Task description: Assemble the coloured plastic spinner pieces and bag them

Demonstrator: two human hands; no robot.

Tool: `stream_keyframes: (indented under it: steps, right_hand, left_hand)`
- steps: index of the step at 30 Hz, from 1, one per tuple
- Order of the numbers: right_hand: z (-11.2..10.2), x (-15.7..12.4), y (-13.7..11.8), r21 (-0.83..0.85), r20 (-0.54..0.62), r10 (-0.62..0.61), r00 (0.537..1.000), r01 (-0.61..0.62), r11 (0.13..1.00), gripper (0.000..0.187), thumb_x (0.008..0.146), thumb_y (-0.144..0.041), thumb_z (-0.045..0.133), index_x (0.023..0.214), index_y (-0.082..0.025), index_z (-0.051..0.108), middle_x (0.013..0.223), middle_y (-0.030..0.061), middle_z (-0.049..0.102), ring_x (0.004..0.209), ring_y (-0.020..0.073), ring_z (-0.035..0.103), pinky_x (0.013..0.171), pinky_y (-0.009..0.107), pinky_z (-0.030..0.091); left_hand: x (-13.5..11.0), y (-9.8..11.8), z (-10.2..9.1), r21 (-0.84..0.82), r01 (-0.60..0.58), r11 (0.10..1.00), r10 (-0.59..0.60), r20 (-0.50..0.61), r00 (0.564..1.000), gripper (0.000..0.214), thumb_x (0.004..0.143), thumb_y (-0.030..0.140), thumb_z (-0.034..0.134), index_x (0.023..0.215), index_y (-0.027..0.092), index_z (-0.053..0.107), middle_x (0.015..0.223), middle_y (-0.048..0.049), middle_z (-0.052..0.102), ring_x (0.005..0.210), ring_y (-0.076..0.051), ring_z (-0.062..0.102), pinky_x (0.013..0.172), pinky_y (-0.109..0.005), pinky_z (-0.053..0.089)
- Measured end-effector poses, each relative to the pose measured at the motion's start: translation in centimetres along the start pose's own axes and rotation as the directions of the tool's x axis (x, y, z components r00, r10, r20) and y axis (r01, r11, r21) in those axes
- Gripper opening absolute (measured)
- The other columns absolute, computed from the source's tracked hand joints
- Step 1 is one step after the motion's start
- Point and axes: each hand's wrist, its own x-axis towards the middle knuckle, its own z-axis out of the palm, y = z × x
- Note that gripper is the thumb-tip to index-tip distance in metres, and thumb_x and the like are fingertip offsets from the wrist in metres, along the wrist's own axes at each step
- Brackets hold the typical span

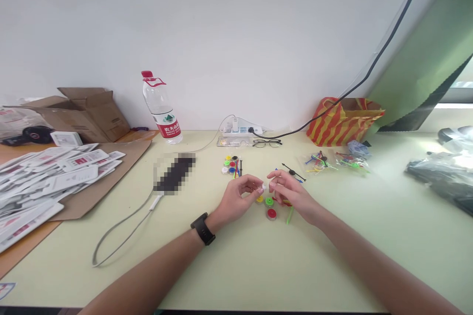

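My left hand (242,197) pinches a small white plastic piece (263,187) between thumb and fingertips, above the middle of the table. Close by on its right, my right hand (291,194) has its fingers curved and apart, with nothing visible in them. Below the hands are small round pieces: a yellow one (259,200), a green one (269,202) and a red one (271,214). A light green stick (290,215) and partly hidden red pieces lie under my right hand. Beyond it are black and blue sticks (293,172).
Several coloured discs (228,164) and thin sticks (238,168) lie farther back. Bagged plastic parts (320,161) are at right, before a striped bag (343,123). Glasses (267,143), a power strip (240,130) and a water bottle (164,113) stand near the wall; a cable (111,229) loops left.
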Motion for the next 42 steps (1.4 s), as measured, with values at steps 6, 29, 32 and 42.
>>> stream_keyframes:
  steps: [6,29,32,42]
  right_hand:
    - [0.32,-0.05,0.49,-0.040,0.068,-0.035,0.997,0.038,0.998,0.040,0.091,-0.054,0.071,0.116,-0.029,0.054,0.101,-0.0006,0.060,0.063,0.0108,0.055,0.062,0.029,0.049]
    - [0.28,-0.50,-0.08,-0.258,-0.149,-0.322,0.935,0.278,0.925,0.065,0.093,-0.056,0.066,0.145,-0.035,0.035,0.147,0.0129,0.052,0.081,0.0172,0.061,0.070,0.035,0.058]
    - [0.07,-0.38,0.11,-0.242,-0.023,-0.197,0.980,0.186,0.952,0.041,0.099,-0.061,0.054,0.120,-0.026,0.055,0.080,0.0011,0.065,0.056,0.0149,0.050,0.054,0.030,0.046]
    - [0.38,-0.14,0.71,-0.207,-0.038,-0.223,0.974,0.211,0.955,0.038,0.096,-0.053,0.063,0.124,-0.029,0.051,0.115,0.0043,0.060,0.070,0.0127,0.056,0.063,0.030,0.048]
  left_hand:
    - [-0.14,0.01,0.05,-0.008,-0.001,1.000,0.002,0.054,0.999,0.026,0.093,0.038,0.072,0.108,0.017,0.072,0.097,-0.0096,0.074,0.091,-0.022,0.071,0.085,-0.036,0.061]
    - [-0.20,-0.16,0.01,0.030,-0.010,0.999,0.009,0.037,0.999,0.025,0.093,0.037,0.072,0.107,0.016,0.071,0.096,-0.0090,0.074,0.087,-0.020,0.071,0.082,-0.034,0.061]
    - [-0.24,-0.27,-0.03,0.025,-0.022,0.999,0.021,0.022,1.000,0.025,0.094,0.037,0.072,0.109,0.016,0.071,0.099,-0.0090,0.073,0.089,-0.020,0.071,0.084,-0.035,0.061]
    - [-0.15,-0.02,-0.07,0.027,-0.019,0.999,0.018,0.059,0.998,0.025,0.095,0.038,0.070,0.108,0.016,0.071,0.097,-0.0092,0.074,0.088,-0.021,0.071,0.082,-0.035,0.061]
